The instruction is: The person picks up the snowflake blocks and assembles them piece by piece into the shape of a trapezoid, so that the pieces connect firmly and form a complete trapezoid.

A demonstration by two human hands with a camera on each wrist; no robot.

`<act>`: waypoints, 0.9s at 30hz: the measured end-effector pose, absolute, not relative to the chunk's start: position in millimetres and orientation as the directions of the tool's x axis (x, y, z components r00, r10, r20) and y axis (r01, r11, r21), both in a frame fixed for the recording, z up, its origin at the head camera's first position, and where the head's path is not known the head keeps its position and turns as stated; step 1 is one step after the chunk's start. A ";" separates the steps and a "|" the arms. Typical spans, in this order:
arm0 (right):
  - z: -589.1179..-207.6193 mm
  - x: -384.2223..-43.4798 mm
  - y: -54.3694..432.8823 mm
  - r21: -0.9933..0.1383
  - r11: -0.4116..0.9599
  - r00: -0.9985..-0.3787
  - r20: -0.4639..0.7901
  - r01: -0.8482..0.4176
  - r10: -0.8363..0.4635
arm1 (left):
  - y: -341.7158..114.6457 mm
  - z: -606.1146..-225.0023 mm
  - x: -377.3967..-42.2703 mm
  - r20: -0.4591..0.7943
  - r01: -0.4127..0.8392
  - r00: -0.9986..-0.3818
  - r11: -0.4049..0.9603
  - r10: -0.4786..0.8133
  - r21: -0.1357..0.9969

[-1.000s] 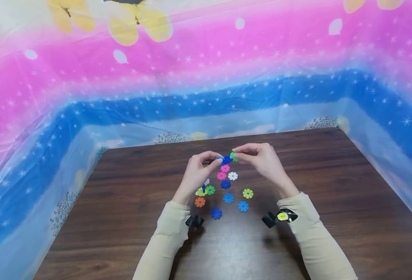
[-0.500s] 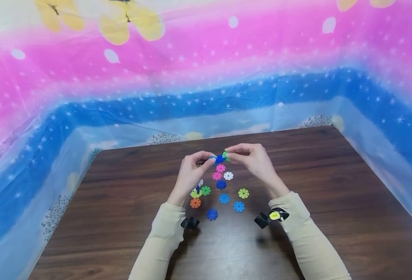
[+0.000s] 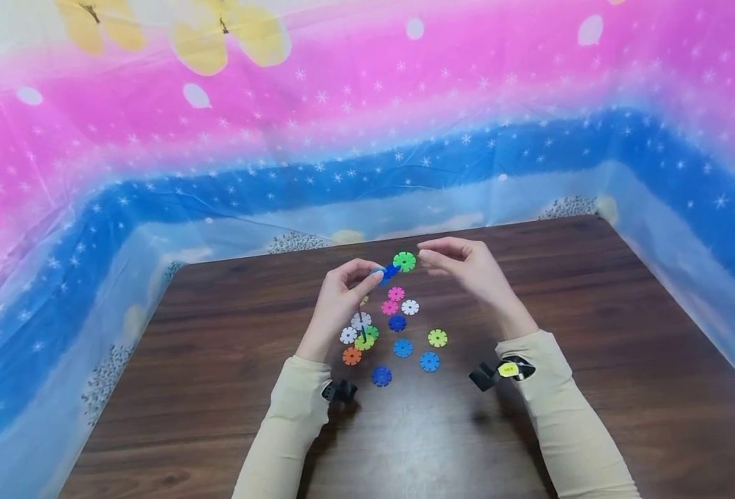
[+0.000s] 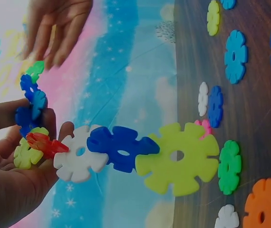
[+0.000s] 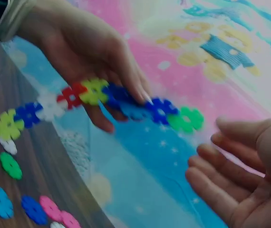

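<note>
At 8 o'clock I log the left hand [image 4: 12, 185] holding a chain of interlocked discs [image 4: 102, 154]. Sequence from the 5 o'clock end: lime disc [image 4: 159, 164], dark blue disc [image 4: 119, 137], white disc [image 4: 71, 164], red disc [image 4: 45, 144], yellow disc [image 4: 26, 159], several blue discs [image 4: 25, 121], then bright green disc [image 4: 35, 71] at 10. Right hand [image 4: 62, 28] at 11, near that end. Table [image 4: 192, 57] at 3: loose light-blue disc [image 4: 237, 66] at 2, loose green disc [image 4: 229, 179] and orange disc [image 4: 268, 199] at 4.
</note>
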State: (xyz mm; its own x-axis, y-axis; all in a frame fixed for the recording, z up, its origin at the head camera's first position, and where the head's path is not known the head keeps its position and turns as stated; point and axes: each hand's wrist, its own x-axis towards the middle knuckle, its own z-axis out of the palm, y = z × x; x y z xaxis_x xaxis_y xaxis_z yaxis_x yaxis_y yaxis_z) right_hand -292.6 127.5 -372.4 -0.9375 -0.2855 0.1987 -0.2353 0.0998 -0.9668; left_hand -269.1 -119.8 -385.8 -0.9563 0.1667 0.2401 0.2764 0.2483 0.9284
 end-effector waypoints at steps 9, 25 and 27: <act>-382.8 -302.0 158.0 -0.863 0.470 -0.930 -0.002 -0.184 -0.367 | -122.4 -382.5 -272.1 0.244 0.276 -0.956 0.211 0.163 0.938; -426.6 -297.8 137.0 -0.574 0.762 -0.816 -0.261 -0.299 -0.516 | -127.6 -387.1 -273.5 0.197 0.215 -0.964 0.086 0.180 0.973; -427.9 -298.1 134.8 -0.561 0.771 -0.817 -0.264 -0.303 -0.513 | -128.7 -387.0 -273.4 0.195 0.216 -0.963 0.104 0.184 0.971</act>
